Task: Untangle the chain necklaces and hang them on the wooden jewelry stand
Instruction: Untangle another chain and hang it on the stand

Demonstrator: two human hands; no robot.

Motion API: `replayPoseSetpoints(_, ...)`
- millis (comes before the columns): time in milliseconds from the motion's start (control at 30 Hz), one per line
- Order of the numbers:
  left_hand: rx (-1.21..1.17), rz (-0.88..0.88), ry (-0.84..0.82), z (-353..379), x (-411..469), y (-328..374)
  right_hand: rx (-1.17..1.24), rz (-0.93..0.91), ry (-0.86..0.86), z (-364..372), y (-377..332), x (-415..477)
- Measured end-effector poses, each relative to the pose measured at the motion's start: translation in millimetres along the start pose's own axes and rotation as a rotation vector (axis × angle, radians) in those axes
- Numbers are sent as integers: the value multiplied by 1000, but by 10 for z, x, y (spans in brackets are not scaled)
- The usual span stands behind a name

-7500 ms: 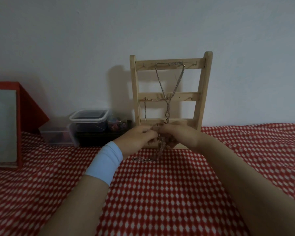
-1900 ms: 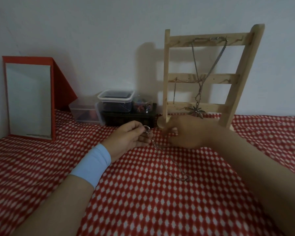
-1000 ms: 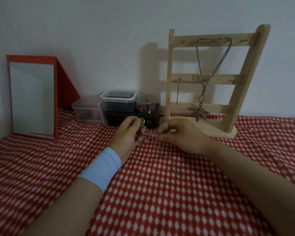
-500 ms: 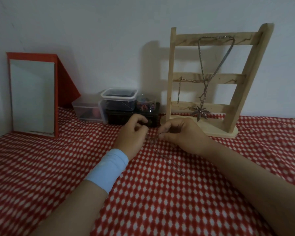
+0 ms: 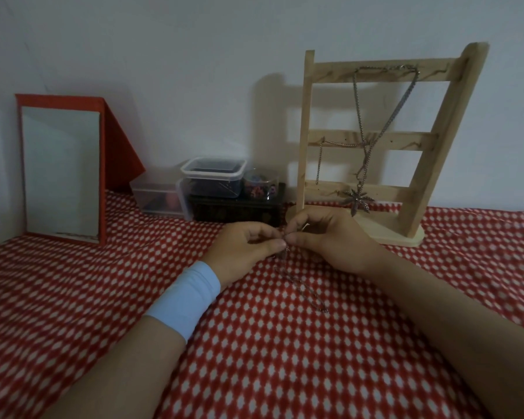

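Note:
A wooden jewelry stand [image 5: 415, 195] with three rungs stands at the back right against the wall. A chain necklace with a leaf pendant [image 5: 357, 202] hangs from its top rung, and a shorter chain [image 5: 319, 164] hangs from the middle rung. In front of the stand, my left hand [image 5: 242, 249] and my right hand [image 5: 327, 240] meet and pinch the upper end of a thin loose chain [image 5: 303, 285]. That chain trails down from my fingertips across the red checked cloth toward me. A pale blue band wraps my left wrist.
A red-framed mirror [image 5: 61, 170] leans against the wall at the left. Clear plastic boxes [image 5: 212, 176], a small round jar [image 5: 259, 184] and a dark box [image 5: 236, 208] sit between the mirror and the stand. The red checked cloth [image 5: 285, 358] covers the surface.
My hands have drawn closer together until the fingertips meet on the chain's end. The ring seen at my left fingers a second ago is now hidden between the fingers.

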State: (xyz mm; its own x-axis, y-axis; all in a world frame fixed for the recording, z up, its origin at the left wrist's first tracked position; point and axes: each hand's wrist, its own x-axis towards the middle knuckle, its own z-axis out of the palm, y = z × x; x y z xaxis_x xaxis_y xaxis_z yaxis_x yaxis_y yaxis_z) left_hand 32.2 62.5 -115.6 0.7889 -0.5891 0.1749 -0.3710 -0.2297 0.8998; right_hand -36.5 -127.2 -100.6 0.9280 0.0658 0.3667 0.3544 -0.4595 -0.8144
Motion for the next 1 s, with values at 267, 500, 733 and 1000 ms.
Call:
replayPoseSetpoints(267, -146, -65, -161, -27, 18, -4, -99, 51, -80, -71, -26, 4)
replayPoseSetpoints(500, -125, -76, -170, -18, 8, 20, -619, -204, -206, -60, -38, 21)
replayPoseSetpoints(733, -481, -176, 37, -32, 63, -27, -786, -212, -244, -122, -44, -27)
replayPoseSetpoints(1000, -1094, -211, 116, -203, 91, 83, -881, -104, -282, -179, -96, -30)
